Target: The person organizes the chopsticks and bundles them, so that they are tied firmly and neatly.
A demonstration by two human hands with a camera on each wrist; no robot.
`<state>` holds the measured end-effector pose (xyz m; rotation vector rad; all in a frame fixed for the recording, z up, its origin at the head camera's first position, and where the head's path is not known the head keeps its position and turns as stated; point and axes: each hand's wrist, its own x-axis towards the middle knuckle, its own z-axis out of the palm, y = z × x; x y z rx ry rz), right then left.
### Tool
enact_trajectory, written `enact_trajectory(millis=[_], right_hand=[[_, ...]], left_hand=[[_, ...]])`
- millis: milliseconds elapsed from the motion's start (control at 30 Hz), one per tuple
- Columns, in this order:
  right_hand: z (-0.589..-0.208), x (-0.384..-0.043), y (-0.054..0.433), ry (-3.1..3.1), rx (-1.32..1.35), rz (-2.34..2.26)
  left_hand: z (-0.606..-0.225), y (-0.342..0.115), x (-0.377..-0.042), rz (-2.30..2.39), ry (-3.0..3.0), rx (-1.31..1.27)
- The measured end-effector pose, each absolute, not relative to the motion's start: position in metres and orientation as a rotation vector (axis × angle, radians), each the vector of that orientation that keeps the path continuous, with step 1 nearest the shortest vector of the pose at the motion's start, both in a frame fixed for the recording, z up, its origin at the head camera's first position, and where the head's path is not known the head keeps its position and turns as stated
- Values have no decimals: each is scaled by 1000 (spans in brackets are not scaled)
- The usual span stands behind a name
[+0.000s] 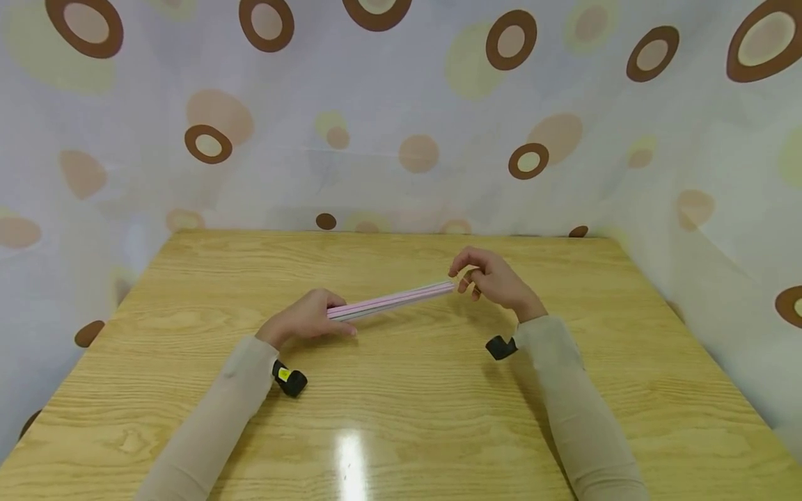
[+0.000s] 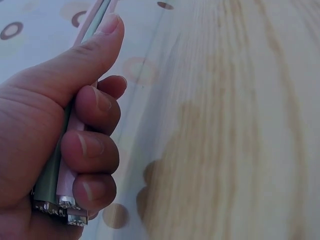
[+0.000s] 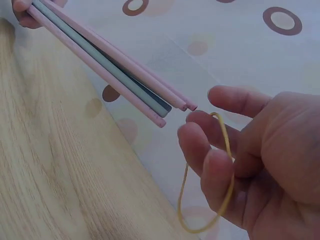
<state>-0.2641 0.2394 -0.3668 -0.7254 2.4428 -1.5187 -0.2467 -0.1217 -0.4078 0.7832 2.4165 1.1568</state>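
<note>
A bundle of pink and green chopsticks (image 1: 391, 300) is held in my left hand (image 1: 310, 314), tilted up toward the right above the table. In the left wrist view the fingers wrap round the bundle with the thumb along it, and silver end caps (image 2: 68, 201) stick out below the palm. My right hand (image 1: 498, 280) is at the far tips, its fingers bent. A thin yellow rubber band (image 3: 194, 231) loops round those bent fingers and hangs down in the right wrist view. The chopstick tips (image 3: 160, 121) fan slightly apart close to the fingertips.
The wooden table (image 1: 401, 390) stretches below both arms. A pale cloth (image 1: 376, 188) with brown rings and spots hangs behind it and at both sides. Black wrist cameras (image 1: 290, 380) sit at both sleeve cuffs.
</note>
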Motion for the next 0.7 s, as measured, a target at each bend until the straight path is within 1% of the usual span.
enact_trajectory(millis=[367, 533, 700], right_hand=[[-369, -265, 242, 2360, -763, -1635], [-367, -264, 238, 2329, -731, -1735], [-367, -263, 232, 2376, -696, -1697]], left_hand=[[-410, -122, -249, 1138, 2443, 799], [-409, -122, -250, 1141, 2437, 789], [-411, -123, -250, 1158, 2427, 788]])
